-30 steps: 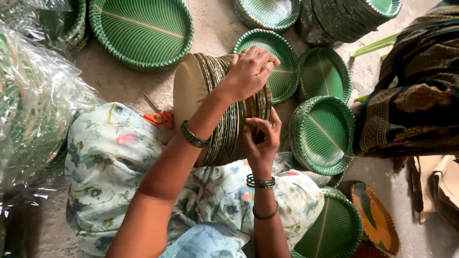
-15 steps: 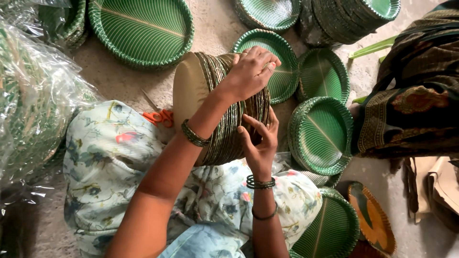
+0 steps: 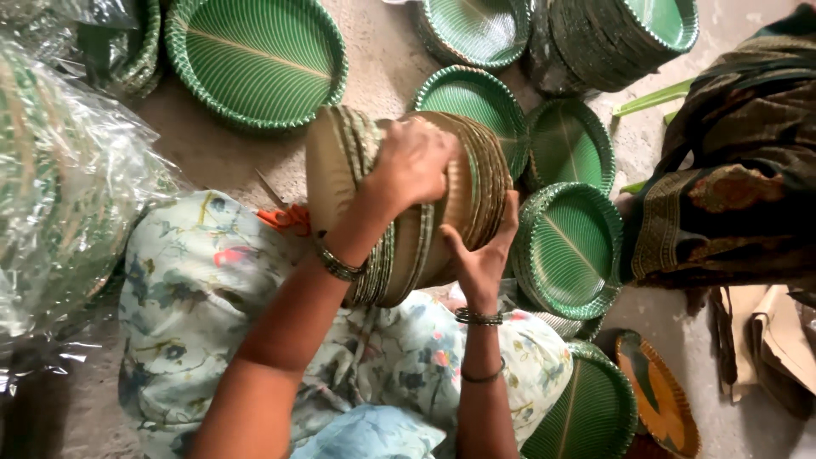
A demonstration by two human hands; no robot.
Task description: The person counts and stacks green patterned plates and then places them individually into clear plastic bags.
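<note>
Two hands grip ribbed round plate stack (image 3: 408, 204) on edge: left hand (image 3: 414, 161) clasps top, right hand (image 3: 480, 251) cups side.

Stack of plates (image 3: 399, 204): centre of view, on edge over the lap; left hand (image 3: 412, 161) on top of it, right hand (image 3: 480, 251) against its 3 o'clock side.
Large plate (image 3: 255, 55): on the floor at 11 o'clock.
Plates in a plastic bag (image 3: 59, 178): 9 o'clock.
Plate piles (image 3: 565, 246): on the floor, 12 to 3 o'clock, close together, some apparently overlapping.
Another person's clothing (image 3: 731, 187): 3 o'clock, beyond the piles.
Plate (image 3: 591, 412): 5 o'clock, beside the knee.
</note>
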